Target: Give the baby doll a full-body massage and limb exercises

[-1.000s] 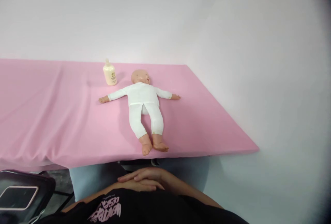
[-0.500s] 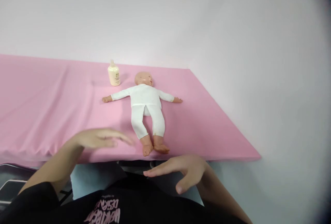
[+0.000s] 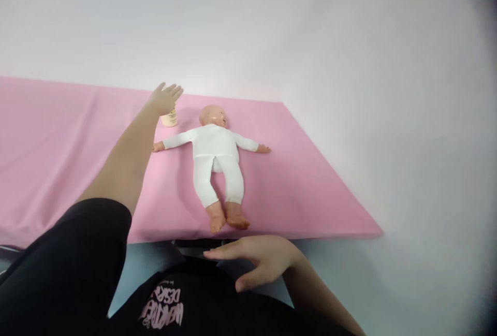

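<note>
1. Head view: the left hand (image 3: pixel 163 100) is stretched across the pink-covered surface (image 3: pixel 295 186) to the bottle (image 3: pixel 170 118) and hides its upper part. The step in hand seems to be a reach for this bottle.
2. Its grip looks open, with the fingers spread; whether it touches the bottle, I cannot tell.
3. The right hand (image 3: pixel 267 254) is also open, holding nothing, just before the near edge.
4. A secure hold would call for fingers closing around the bottle without tipping it.
5. The bottle stands beside the head of the doll (image 3: pixel 215 142). It appears cream-coloured; its content cannot be distinguished.
</note>
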{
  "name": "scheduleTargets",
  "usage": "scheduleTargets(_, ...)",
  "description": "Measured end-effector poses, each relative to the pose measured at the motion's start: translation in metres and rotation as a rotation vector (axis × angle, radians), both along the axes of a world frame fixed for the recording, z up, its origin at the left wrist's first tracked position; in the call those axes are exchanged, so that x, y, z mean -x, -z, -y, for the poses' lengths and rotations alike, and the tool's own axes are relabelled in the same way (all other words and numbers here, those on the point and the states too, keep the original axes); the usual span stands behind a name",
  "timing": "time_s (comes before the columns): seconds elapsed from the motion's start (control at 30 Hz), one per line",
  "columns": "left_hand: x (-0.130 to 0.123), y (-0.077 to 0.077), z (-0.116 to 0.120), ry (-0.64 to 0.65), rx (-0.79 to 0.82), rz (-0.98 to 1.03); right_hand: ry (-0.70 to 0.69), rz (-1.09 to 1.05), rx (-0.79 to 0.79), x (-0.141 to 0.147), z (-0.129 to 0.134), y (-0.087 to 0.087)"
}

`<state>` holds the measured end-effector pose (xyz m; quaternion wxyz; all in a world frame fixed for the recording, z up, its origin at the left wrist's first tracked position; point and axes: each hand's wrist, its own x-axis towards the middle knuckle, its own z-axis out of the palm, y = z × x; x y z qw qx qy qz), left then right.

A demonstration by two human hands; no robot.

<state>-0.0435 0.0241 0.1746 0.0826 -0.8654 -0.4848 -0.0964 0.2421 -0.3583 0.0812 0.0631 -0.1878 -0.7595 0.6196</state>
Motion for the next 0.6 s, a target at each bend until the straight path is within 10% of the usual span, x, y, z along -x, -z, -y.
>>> scheduleTargets(0.23,-0.043,-0.009,0.034,0.002,-0.029,0.335,0.041,-0.054,-0.051,-0.018,-0.007,-0.004)
scheduleTargets(0.4,-0.031,0.008,-0.004,-0.334,-0.064,0.362,0.051,-0.156,-0.073,-0.025,-0.021,-0.022)
scheduleTargets(0.6,-0.068,0.017,-0.026,-0.138,-0.128,0.264,0.434,-0.293,-0.160,-0.020,-0.084,-0.040)
